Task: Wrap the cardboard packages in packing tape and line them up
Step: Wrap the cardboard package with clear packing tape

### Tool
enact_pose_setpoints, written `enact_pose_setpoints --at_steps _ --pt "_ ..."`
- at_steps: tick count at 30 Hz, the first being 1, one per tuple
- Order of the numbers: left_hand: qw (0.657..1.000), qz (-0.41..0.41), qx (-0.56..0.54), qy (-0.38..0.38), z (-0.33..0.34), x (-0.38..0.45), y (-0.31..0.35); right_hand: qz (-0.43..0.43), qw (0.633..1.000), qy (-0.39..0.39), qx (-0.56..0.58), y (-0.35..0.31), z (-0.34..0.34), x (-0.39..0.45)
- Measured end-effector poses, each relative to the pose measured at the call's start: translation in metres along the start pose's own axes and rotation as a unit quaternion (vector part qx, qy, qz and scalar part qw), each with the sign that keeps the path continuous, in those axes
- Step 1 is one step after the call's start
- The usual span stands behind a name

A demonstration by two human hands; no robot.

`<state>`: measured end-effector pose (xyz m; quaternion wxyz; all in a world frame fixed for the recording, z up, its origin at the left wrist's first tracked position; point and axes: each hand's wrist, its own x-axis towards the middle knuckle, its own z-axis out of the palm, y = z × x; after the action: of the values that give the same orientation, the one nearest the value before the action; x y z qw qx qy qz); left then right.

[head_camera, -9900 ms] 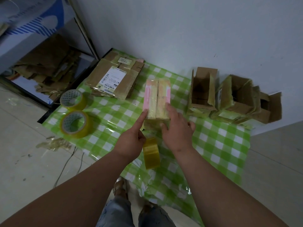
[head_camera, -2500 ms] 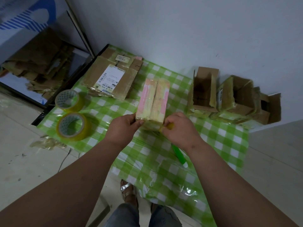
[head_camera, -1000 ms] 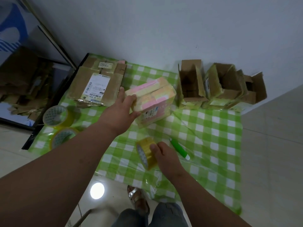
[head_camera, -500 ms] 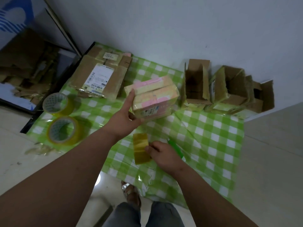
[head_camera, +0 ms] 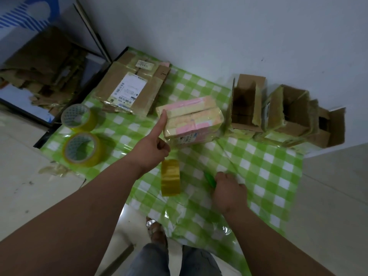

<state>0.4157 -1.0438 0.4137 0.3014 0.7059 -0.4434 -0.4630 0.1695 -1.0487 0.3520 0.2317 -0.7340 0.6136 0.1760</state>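
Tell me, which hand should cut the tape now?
Probably the right hand: it already grips the green cutter. The left hand is busy steadying the package.

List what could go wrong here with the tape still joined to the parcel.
1. The taut strip from the parcel could snap back and stick to itself once the green cutter in the right hand slices it.
2. Only the left hand's finger steadies the parcel, so a tug could shift it.
3. The tape roll stands on edge, unheld, and might roll.
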Motion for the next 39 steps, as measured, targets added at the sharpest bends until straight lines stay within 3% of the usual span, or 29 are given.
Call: enact_pose_setpoints --at_steps 4,7,11,14,20,34,39 --pt "0.999 0.002 -0.009 0.033 0.005 -0.002 -0.002 -0.013 1.000 -0.014 0.018 -0.001 -0.007 0.004" --pt "0.999 0.001 -0.012 0.046 0.008 -0.003 -0.002 -0.042 0.994 0.024 0.096 -0.001 -0.015 0.000" --pt "0.999 0.001 -0.008 0.053 0.008 -0.002 0.000 -0.109 0.957 0.081 0.257 -0.013 -0.030 -0.007" --pt "0.998 -0.002 -0.003 0.063 0.008 -0.001 0.001 -0.184 0.928 0.116 0.301 -0.028 -0.044 -0.011" --pt "0.998 -0.009 0.008 0.068 0.009 -0.001 0.002 -0.283 0.920 0.137 0.233 -0.052 -0.068 -0.006" --pt "0.998 -0.017 0.001 0.065 0.010 0.002 0.001 -0.326 0.913 0.151 0.196 -0.071 -0.085 -0.001" --pt "0.998 -0.018 0.003 0.067 0.011 0.003 0.001 -0.325 0.924 0.152 0.134 -0.077 -0.089 0.004"
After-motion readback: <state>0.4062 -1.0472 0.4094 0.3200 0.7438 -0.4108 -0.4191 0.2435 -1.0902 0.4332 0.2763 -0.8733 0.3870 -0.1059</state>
